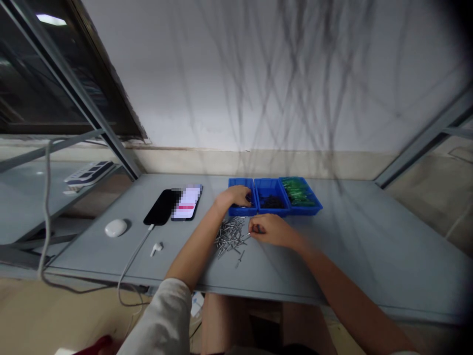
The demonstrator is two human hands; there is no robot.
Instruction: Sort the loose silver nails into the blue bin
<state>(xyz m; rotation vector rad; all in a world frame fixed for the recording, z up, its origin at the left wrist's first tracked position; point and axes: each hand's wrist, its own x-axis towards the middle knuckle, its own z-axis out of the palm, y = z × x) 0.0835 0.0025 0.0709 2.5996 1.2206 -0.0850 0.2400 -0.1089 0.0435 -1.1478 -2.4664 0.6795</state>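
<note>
My left hand (240,195) reaches into the left blue bin (236,182), its fingers bent and pointing down. Small shiny and dark bits show by its fingertips, too small to name. On the table in front of that bin lies a loose pile of silver blind rivets (229,235). My right hand (271,230) is at the pile's right edge, thumb and fingers closed in a pinch. A thin rivet pokes out at its fingertips, and something dark shows between the fingers. One rivet (240,257) lies apart, nearer the front edge.
The middle blue bin (271,185) contains dark small parts; the right bin (318,209) holds green pieces. To the left are a black phone (158,207) on a cable, a lit phone (187,203), a white earbud (156,248) and a white case (116,228). A wall stands behind.
</note>
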